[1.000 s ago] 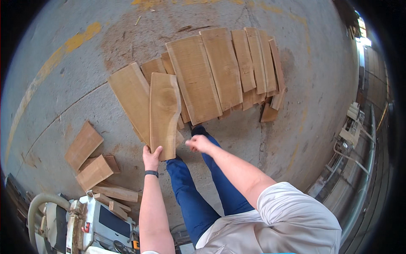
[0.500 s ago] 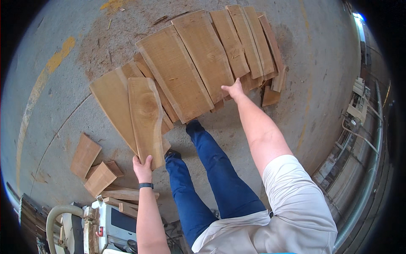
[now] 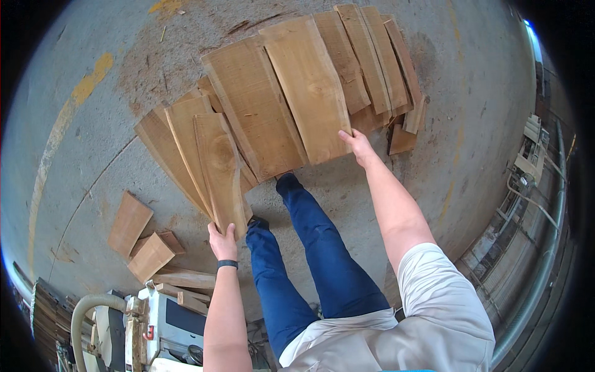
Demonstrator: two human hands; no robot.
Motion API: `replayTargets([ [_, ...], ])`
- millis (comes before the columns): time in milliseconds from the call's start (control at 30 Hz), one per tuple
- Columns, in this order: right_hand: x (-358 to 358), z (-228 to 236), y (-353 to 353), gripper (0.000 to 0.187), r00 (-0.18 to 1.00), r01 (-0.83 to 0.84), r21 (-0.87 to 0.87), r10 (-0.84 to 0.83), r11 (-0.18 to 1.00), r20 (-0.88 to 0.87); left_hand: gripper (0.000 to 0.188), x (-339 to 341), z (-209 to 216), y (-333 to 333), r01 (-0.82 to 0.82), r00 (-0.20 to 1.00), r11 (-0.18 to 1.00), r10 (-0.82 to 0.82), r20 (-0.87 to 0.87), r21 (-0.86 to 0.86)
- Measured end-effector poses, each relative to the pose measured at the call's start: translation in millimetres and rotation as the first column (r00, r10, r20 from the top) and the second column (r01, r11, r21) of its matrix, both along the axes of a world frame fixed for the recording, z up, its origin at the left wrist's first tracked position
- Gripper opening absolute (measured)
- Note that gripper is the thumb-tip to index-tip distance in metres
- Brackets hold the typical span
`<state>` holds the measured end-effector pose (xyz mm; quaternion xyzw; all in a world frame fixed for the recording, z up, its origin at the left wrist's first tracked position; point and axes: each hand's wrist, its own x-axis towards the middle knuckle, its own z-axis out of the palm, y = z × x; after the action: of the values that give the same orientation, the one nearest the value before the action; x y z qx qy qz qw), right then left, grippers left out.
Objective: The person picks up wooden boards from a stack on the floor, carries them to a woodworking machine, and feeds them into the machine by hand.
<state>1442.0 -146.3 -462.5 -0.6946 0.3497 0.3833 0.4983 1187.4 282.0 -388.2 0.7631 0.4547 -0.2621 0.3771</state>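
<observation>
Several flat wooden boards lie fanned out side by side on the floor before my feet. My left hand [image 3: 224,242] is closed around the near end of a short wavy-edged board [image 3: 220,155] at the left. Under it lies a longer board [image 3: 181,121], its left edge raised off the board below; whether my fingers hold this one too is hard to tell. My right hand [image 3: 357,147] grips the near right corner of a wide, pale board [image 3: 307,87], thumb on top and fingers underneath. Beside that, another wide board [image 3: 254,105] lies flat.
Loose offcuts [image 3: 150,255] lie on the concrete floor [image 3: 93,155] at the left. A white machine [image 3: 176,325] with a beige hose [image 3: 93,301] stands at the lower left. Pipes and metal framing [image 3: 539,266] run along the right side. My feet are close to the boards' near ends.
My right hand has moved right and nearer, now gripping the pale board, which has shifted and turned slightly. My left hand has moved right, and a board edge there has tilted up.
</observation>
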Motion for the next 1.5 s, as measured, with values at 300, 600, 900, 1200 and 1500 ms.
replayTargets([
  [300,-80.6,-36.2,68.0,0.095,0.957,0.183,-0.001,-0.178,0.983,-0.23,0.048,-6.9,-2.9,17.8,0.019,0.996,1.0,-0.017,0.093,-0.022],
  [600,-102.5,-49.8,118.2,0.1,0.88,0.414,-0.064,-0.418,0.908,-0.225,0.053,-8.3,12.8,36.7,0.056,0.992,0.998,-0.055,0.111,-0.006],
  [900,-88.4,55.8,147.2,0.069,0.957,0.28,0.351,-0.233,0.894,-0.172,0.05,-3.5,74.8,76.0,0.122,0.973,0.992,-0.12,0.198,-0.001],
  [1200,-59.3,205.8,178.7,0.06,0.966,0.145,0.328,-0.205,0.933,0.156,0.052,-123.3,214.8,124.6,0.123,0.982,0.989,-0.132,0.134,0.077],
  [1500,-164.7,369.2,147.8,0.054,0.944,0.064,0.282,-0.149,0.957,0.293,0.051,-300.5,377.6,145.1,-0.133,0.987,0.972,0.113,0.11,0.192],
])
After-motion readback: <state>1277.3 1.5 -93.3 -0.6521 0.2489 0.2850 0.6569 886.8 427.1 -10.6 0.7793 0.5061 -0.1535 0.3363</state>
